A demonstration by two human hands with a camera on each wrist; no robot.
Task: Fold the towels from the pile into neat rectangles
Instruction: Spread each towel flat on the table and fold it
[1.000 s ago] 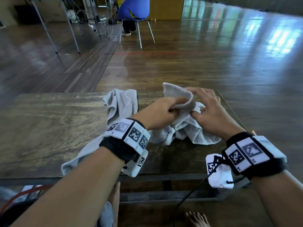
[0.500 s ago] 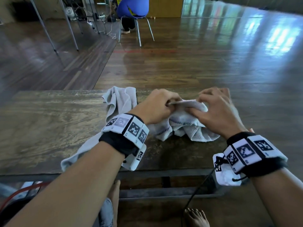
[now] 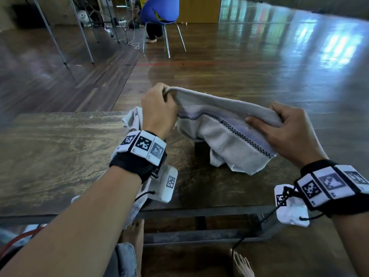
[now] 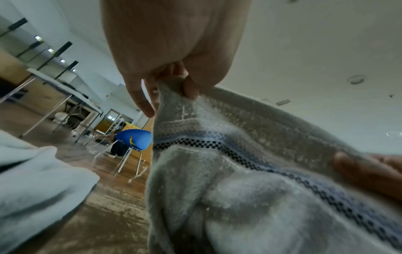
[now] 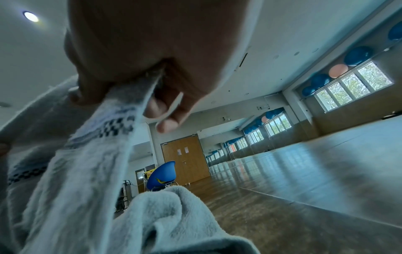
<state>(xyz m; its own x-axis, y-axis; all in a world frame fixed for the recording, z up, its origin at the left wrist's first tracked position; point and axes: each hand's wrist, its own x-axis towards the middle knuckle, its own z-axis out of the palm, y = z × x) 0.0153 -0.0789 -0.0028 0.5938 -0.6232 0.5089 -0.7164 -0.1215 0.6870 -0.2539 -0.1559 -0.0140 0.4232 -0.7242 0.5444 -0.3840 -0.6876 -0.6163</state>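
A pale grey towel (image 3: 223, 124) with a dark checked stripe hangs stretched between my two hands above the wooden table (image 3: 60, 140). My left hand (image 3: 159, 108) pinches its left upper corner, and the left wrist view shows the towel (image 4: 239, 154) caught between thumb and fingers. My right hand (image 3: 279, 126) grips the right end, thumb on top of the cloth; the right wrist view shows the towel (image 5: 82, 154) running out of the fist. The lower part of the towel droops onto the table. A second pale towel (image 3: 132, 118) lies crumpled behind my left wrist and trails off the near edge.
The table's front edge (image 3: 199, 209) runs just below my wrists, with bare feet under it. A blue chair (image 3: 159, 13) with a seated person stands on the shiny wooden floor beyond. Folding table legs (image 3: 60, 37) stand at the far left.
The towel was bunched on the table under both hands. Now my hands have lifted and moved apart, drawing its top edge taut between them.
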